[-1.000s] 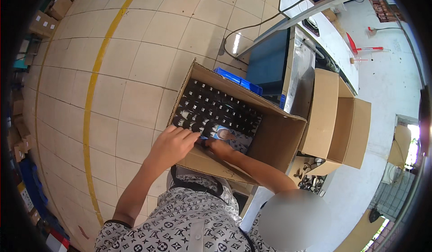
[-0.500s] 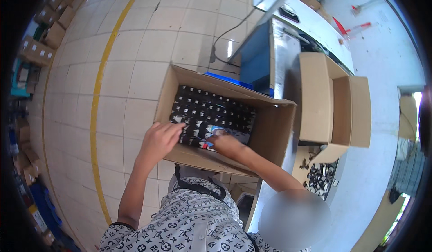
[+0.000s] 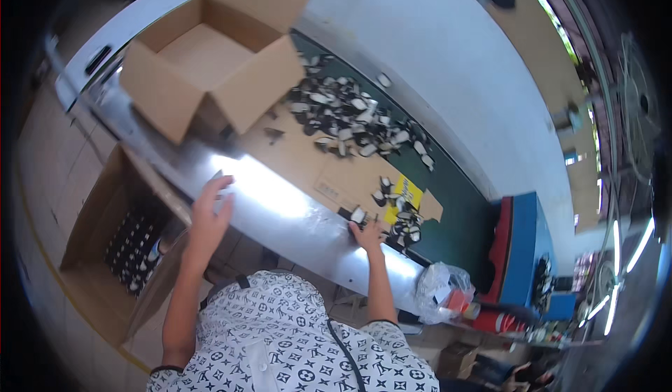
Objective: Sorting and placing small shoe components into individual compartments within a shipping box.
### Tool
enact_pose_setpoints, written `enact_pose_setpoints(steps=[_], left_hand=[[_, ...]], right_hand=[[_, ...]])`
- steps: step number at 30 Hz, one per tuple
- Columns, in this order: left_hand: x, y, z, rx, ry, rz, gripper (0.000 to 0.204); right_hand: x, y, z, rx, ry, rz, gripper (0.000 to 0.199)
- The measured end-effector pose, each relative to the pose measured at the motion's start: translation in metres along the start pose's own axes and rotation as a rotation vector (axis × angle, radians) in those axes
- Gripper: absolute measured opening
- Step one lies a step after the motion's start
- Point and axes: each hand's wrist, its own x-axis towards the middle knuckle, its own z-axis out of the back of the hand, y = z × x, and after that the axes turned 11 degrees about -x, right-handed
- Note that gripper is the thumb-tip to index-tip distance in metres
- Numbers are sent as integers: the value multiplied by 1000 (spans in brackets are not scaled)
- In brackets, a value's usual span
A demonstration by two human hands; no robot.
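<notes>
— Where are your hands right now?

— My right hand [image 3: 369,236] rests on the near edge of the bench [image 3: 280,196], fingers spread flat and clamped on nothing. Just past its fingertips, touching or nearly so, lies a small black-and-white part [image 3: 358,215]. My left hand [image 3: 210,206] hangs in the air over the shiny metal rim, fingers open and empty.

— So which hand is nearer the part?

— The right, clearly. The part lies just ahead of it, away from my body, at the edge of the brown cardboard sheet [image 3: 315,164]. I cannot tell its long axis; it is too small. More of the same parts sit in a little cluster [image 3: 402,217] to the right, and a big scattered heap [image 3: 350,115] lies farther back.

— And the boxes?

— An empty open carton [image 3: 210,49] stands on the bench, up and to the left. The floor carton [image 3: 105,245] with dark parts in rows is down by my left side.

— What differs from a second ago?

— Then both hands were inside that floor carton, on the rows. Now they are out of it and up at the bench, and my view has swung from the floor to the bench top.
</notes>
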Motion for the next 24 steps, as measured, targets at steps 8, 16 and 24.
enact_pose_setpoints(steps=[8, 16, 24], left_hand=[[86, 122, -265, 430, 488, -140, 70], [170, 142, -318, 549, 171, 41, 93], [150, 146, -268, 155, 175, -87, 20]], right_hand=[[-31, -10, 7, 267, -348, 393, 43], [-14, -16, 29, 415, -469, 362, 39], [10, 8, 38, 392, -379, 391, 39]])
